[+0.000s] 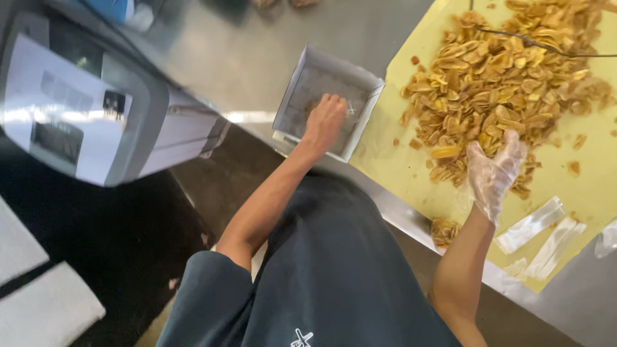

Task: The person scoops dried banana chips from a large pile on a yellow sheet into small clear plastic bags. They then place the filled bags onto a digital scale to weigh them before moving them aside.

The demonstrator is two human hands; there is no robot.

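Observation:
My left hand (324, 122) reaches into a white open box (360, 80) on the steel table, knuckles up and fingers curled down; what is under the fingers is hidden. A few brown crumbs lie on the box floor beside it. My right hand (493, 170), in a clear plastic glove, rests with fingers spread on the near edge of a big heap of golden fried chips (501, 77). The heap lies on a yellow sheet (398, 160).
Clear narrow plastic bags (530, 225) lie on the sheet to the right of my gloved hand. A small clump of chips (445, 230) sits at the table's near edge. A grey and white machine (83, 109) stands at the left, and the steel table (244, 58) runs behind the box.

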